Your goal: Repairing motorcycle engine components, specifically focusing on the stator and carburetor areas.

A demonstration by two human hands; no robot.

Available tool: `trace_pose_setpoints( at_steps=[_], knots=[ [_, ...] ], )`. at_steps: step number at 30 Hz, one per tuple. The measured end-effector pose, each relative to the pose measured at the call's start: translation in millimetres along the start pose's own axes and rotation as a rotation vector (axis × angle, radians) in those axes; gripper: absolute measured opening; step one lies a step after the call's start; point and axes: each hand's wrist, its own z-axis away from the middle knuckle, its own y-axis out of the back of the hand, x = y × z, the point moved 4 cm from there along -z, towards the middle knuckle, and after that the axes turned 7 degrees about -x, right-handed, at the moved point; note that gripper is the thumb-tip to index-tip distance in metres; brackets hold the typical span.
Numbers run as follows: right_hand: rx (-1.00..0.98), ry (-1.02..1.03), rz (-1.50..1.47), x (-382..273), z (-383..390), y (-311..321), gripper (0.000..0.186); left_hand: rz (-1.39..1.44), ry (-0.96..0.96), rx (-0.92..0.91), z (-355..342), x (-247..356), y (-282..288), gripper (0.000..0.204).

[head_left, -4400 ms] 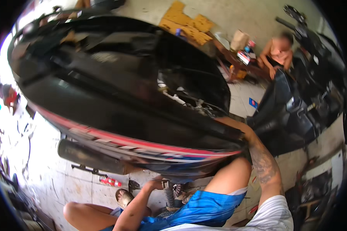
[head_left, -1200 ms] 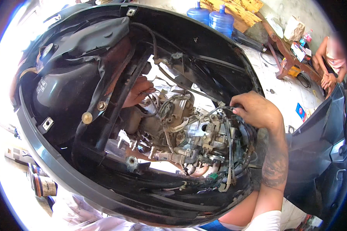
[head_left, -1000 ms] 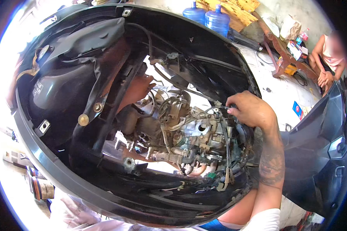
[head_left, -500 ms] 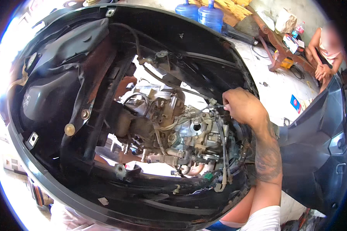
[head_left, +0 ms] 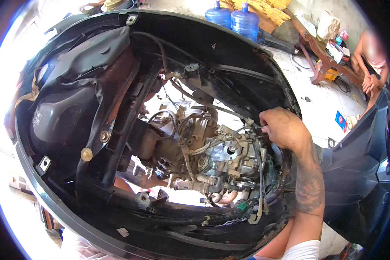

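While the camera looked down into the opened black body shell [head_left: 229, 65] of a scooter, the person's right hand [head_left: 284, 128] reached in from the right side, its fingers curled together and pinching a thin cable [head_left: 252, 126] at the shell's right edge. That cable ran left to the grimy metal engine [head_left: 216, 156], which sat in the middle of the opening, wrapped in grey hoses and wires [head_left: 259, 173]. A tattooed forearm [head_left: 310, 182] rose from the near right edge. The left hand [head_left: 158, 82] was mostly hidden behind a black frame bar [head_left: 132, 117] on the far side of the engine, so its grip could not be told. A dark fuel tank [head_left: 58, 121] filled the left of the shell. Beyond the shell, far right, stood two blue water jugs [head_left: 232, 15], a wooden bench [head_left: 318, 52] and another seated person [head_left: 372, 65]. A second dark scooter panel [head_left: 359, 173] crowded the right edge.
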Motion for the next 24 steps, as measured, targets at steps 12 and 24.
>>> trace_pose_setpoints(
  at_steps=[12, 24],
  knots=[
    [0.021, 0.009, -0.016, -2.9, -0.3, 0.8, 0.010, 0.020, 0.022, 0.013, 11.4, -12.4, -18.8, 0.029],
    [0.012, -0.043, 0.005, 3.6, 3.9, -3.9, 0.012, 0.056, 0.015, 0.040, 14.7, 32.5, 3.3, 0.031]
  ],
)
